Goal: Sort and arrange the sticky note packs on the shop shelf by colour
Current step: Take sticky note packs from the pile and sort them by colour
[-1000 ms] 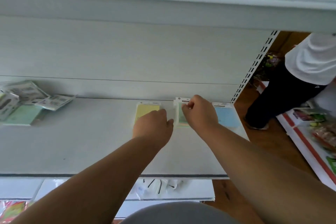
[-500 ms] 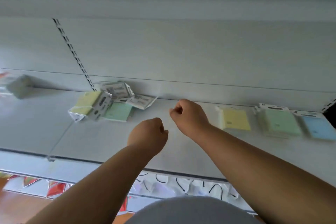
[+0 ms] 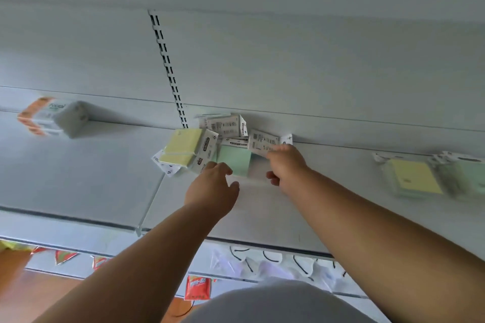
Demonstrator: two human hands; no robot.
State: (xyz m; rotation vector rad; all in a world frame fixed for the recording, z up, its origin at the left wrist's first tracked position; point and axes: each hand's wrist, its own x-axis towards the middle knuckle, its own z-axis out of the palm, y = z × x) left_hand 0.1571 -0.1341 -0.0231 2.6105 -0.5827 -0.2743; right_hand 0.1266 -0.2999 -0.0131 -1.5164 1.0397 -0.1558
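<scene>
A loose pile of sticky note packs lies at the back of the white shelf (image 3: 78,178). In it are two stacked yellow packs (image 3: 181,148), a green pack (image 3: 233,161) and several packs turned label-side up (image 3: 262,142). My left hand (image 3: 212,189) hovers at the green pack's near left corner with its fingers apart and nothing in it. My right hand (image 3: 286,168) is at the green pack's right end, fingers over the top edge and thumb under the near edge. Far right, a yellow pack (image 3: 413,178) and a green pack (image 3: 469,178) lie flat side by side, blurred.
A white and orange tissue pack (image 3: 52,118) stands at the back left of the shelf. A slotted upright (image 3: 168,68) runs up the back panel. Below the shelf's front edge hang red sachets (image 3: 196,288) and white packets (image 3: 262,262).
My view has swung left from the sorted packs to the loose pile. Both hands moved forward from loose fists above the shelf onto the green pack, and the left hand has spread its fingers.
</scene>
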